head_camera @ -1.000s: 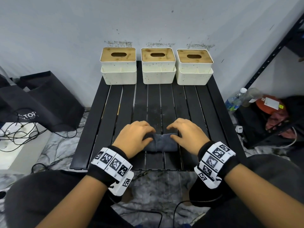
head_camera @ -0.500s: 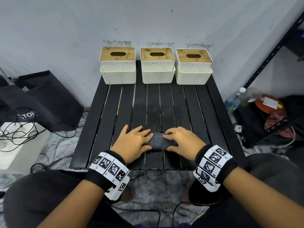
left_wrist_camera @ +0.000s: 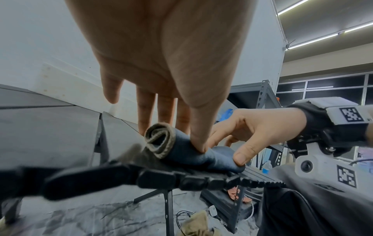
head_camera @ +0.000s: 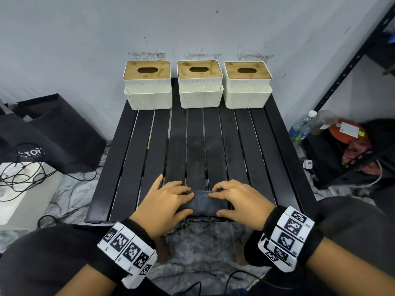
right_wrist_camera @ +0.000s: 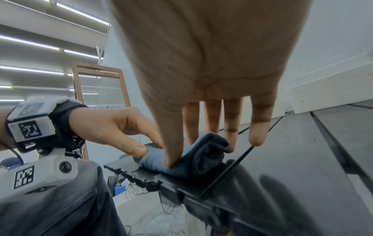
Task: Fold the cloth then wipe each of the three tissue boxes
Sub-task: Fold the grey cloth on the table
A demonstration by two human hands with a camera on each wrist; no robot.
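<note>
1. The dark cloth [head_camera: 203,202] lies as a tight little bundle at the near edge of the black slatted table [head_camera: 132,159], and its end looks rolled more than flat-folded in the left wrist view.
2. The left hand [head_camera: 164,201] pinches one end between thumb and fingers; the right hand [head_camera: 239,199] pinches the other end the same way.
3. Three tissue boxes [head_camera: 199,84] stand in a row at the far edge against the wall, well apart from the cloth and, I'd say, not yet wiped.
4. My worry: the bundle sits right at the table's lip, so a loosened pinch could let it spring open or drop off.
5. A thick roll may also wipe poorly and nudge a light box.
</note>
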